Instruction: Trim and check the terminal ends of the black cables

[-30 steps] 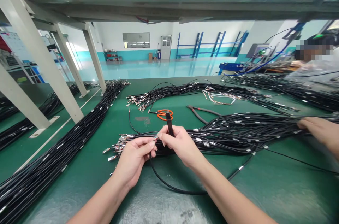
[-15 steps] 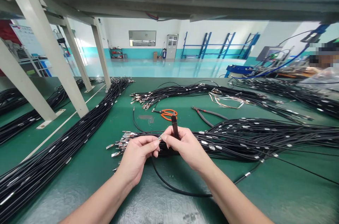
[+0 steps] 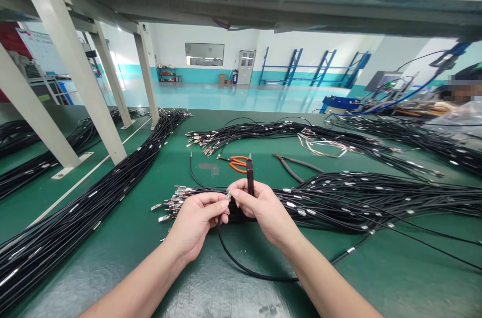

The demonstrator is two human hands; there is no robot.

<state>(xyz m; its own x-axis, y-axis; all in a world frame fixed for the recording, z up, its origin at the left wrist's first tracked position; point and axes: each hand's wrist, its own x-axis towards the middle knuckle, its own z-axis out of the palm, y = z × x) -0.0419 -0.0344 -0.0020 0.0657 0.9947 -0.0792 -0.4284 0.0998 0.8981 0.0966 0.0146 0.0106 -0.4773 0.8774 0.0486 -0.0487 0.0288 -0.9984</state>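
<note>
My left hand [image 3: 205, 220] is closed, thumb and fingers pinching the end of a black cable [image 3: 241, 267]. From there the cable loops down over the bench and passes under my right forearm. A small metal terminal [image 3: 229, 194] shows between the fingertips of both hands. My right hand [image 3: 259, 207] is closed too, its thumb and forefinger touching the terminal. Upright in its grip stands a slim black tool [image 3: 250, 175] with a pointed metal tip; its exact kind is unclear. Behind both hands lies a bundle of black cables [image 3: 339, 195], its terminal ends at the left.
Orange-handled scissors [image 3: 238, 163] and grey-handled pliers [image 3: 297, 163] lie beyond my hands. More cable bundles [image 3: 124, 177] cover the green bench [image 3: 211, 278] at left, back and right. Pale frame posts [image 3: 86, 82] rise at left under an overhead beam. Another person sits far right.
Both hands stay together at the terminal, with barely any movement. The black tool has become more upright in my right hand. The view has shifted slightly.
</note>
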